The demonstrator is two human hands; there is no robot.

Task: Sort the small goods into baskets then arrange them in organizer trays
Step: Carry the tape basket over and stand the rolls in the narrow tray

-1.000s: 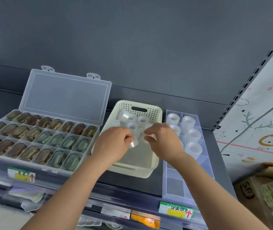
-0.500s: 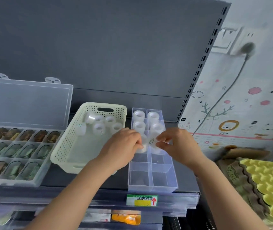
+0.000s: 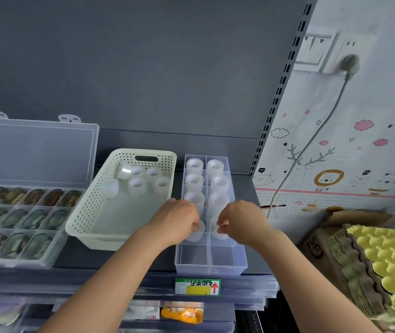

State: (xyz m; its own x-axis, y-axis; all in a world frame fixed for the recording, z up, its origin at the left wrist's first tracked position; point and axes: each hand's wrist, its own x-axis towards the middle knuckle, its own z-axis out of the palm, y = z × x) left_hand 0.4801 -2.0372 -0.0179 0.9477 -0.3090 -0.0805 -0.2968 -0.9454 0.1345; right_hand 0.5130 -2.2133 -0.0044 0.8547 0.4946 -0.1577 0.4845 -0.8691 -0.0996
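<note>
Dark grey shelving backs the shelf board where both hands work over a clear organizer tray. The left hand curls its fingers onto a white tape roll in the tray's left column. The right hand pinches a second tape roll in the right column. These two rolls stand side by side directly under the fingertips, parted by the tray's middle divider. Knuckles hide most of both, so how deep they sit cannot be told.

Beyond the hands, six more rolls stand upright in pairs, one to a compartment, up to the tray's far end. One further pair of compartments lies nearer than the hands.

Just left of the left hand sits a cream perforated basket, close beside the tray. Several loose rolls gather at its far end, some upright and some tipped. Farther left, a clear compartment box with its lid raised holds dark oval pieces too blurred to name.

Below the wrists, a green price label with a red arrow sits on the shelf edge. Right of the right hand, a cardboard box carries yellow dimpled foam. Above it, a cartoon-printed wall has a plug with its cable hanging down.
</note>
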